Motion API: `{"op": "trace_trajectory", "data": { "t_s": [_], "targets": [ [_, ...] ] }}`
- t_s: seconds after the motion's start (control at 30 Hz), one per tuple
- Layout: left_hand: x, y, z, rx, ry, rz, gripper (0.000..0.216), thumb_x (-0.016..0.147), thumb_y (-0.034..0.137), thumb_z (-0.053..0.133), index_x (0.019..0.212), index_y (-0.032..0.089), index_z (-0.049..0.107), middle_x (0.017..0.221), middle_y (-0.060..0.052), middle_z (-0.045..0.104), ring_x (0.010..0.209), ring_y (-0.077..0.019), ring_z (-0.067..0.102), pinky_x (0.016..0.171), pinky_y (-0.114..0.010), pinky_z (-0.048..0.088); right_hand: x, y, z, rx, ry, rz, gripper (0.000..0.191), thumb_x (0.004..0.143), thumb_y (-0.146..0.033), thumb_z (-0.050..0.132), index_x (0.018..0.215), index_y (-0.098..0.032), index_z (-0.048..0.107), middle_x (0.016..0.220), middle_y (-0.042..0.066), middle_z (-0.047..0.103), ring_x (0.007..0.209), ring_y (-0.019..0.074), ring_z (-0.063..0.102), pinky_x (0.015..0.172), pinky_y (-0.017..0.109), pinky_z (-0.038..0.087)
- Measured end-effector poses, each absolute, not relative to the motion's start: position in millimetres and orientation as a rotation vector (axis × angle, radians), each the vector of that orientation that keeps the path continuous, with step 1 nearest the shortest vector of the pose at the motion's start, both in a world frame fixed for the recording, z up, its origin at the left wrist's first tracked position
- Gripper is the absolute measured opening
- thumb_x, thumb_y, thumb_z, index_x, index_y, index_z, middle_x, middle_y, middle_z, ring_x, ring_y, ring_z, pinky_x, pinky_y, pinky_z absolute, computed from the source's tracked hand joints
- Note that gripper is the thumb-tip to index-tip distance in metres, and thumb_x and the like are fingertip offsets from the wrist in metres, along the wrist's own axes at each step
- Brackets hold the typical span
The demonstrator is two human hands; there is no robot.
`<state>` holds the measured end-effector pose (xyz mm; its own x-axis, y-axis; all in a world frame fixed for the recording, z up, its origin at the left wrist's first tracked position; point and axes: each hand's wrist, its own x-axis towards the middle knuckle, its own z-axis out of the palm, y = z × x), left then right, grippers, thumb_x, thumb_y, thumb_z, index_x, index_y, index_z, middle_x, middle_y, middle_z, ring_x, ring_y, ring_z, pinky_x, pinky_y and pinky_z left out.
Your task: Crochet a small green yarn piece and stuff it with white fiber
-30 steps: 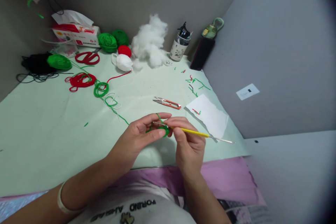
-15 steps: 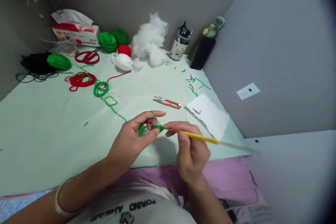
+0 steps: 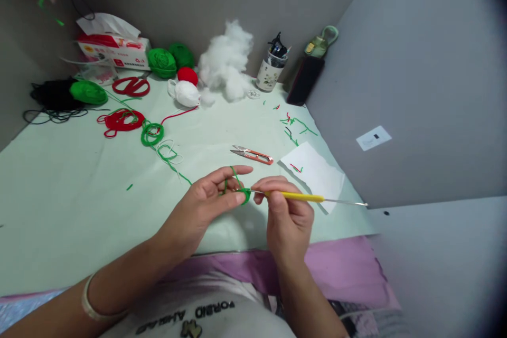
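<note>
Between the thumb and fingers of my left hand [image 3: 202, 200] is a small piece of green crochet work [image 3: 246, 197]. Green yarn loops over the raised index finger and runs down to the piece. My right hand [image 3: 291, 216] grips a yellow-handled crochet hook [image 3: 301, 197] like a pen. The hook's metal shaft meets the green piece; its tip is hidden there. A second metal end points out to the right. The green yarn strand [image 3: 180, 174] trails from behind my left hand to a loose green coil [image 3: 152, 133] on the table.
Orange thread snips [image 3: 253, 155] lie just beyond my hands, with a torn white paper [image 3: 317, 174] to the right. Farther back are red-handled scissors [image 3: 131, 86], yarn balls [image 3: 162, 63], white stuffing [image 3: 225, 60], a pen cup [image 3: 271, 71] and a dark bottle [image 3: 307, 79]. Walls enclose the table.
The crochet hook has swung to a flatter angle, its outer end rising. My right hand has shifted slightly left and up. The green piece has turned between my left fingers.
</note>
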<state>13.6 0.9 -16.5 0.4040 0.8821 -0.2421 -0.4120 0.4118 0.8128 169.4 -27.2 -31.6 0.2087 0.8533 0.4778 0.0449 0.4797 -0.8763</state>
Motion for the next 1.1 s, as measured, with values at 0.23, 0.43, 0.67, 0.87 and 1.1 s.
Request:
{"op": "trace_trajectory", "data": {
  "t_s": [0.23,0.43,0.67,0.87,1.1],
  "targets": [
    [8.9,-0.3,-18.3,0.91,0.895,0.916,0.039,0.081,0.03,0.083,0.12,0.028,0.075,0.08,0.002,0.058,0.08,-0.0148,0.053,0.08,-0.028,0.041,169.6,-34.9,-31.8,-1.023,-1.384,0.506,0.022,0.099,-0.016,0.057,0.105,-0.026,0.076,0.094,0.004,0.075,0.089,0.0196,0.067,0.072,0.035,0.058],
    [6.0,0.9,-13.8,0.924,0.881,0.904,0.033,0.083,0.03,0.08,0.116,0.028,0.077,0.086,0.001,0.058,0.084,-0.0146,0.052,0.08,-0.026,0.042,177.3,-27.4,-27.5,-0.923,-1.167,0.795,0.02,0.101,-0.026,0.057,0.092,-0.023,0.075,0.082,0.003,0.071,0.066,0.0147,0.063,0.06,0.03,0.054],
    [12.0,-0.6,-16.8,0.914,0.835,0.895,0.034,0.085,0.032,0.079,0.118,0.027,0.077,0.09,-0.001,0.062,0.089,-0.0167,0.053,0.085,-0.028,0.043,170.2,-26.3,-31.4,-0.983,-1.338,0.641,0.019,0.1,-0.019,0.059,0.101,-0.026,0.076,0.091,0.004,0.075,0.082,0.0178,0.069,0.068,0.032,0.057],
    [15.1,-0.9,-20.6,0.751,0.782,0.93,0.039,0.084,0.028,0.081,0.122,0.031,0.076,0.09,0.001,0.066,0.088,-0.0143,0.057,0.087,-0.026,0.043,167.7,-36.2,-41.6,-1.05,-1.668,0.116,0.038,0.093,-0.008,0.065,0.121,-0.032,0.074,0.113,0.007,0.072,0.1,0.0211,0.07,0.081,0.037,0.06],
    [11.7,5.1,-18.1,0.611,0.754,0.822,0.033,0.081,0.028,0.082,0.114,0.025,0.079,0.088,0.001,0.066,0.085,-0.0117,0.055,0.08,-0.022,0.041,174.5,-28.8,-33.7,-0.966,-1.27,0.566,0.022,0.099,-0.017,0.059,0.104,-0.028,0.078,0.086,0.002,0.071,0.071,0.0154,0.064,0.063,0.031,0.053]
  ]
}}
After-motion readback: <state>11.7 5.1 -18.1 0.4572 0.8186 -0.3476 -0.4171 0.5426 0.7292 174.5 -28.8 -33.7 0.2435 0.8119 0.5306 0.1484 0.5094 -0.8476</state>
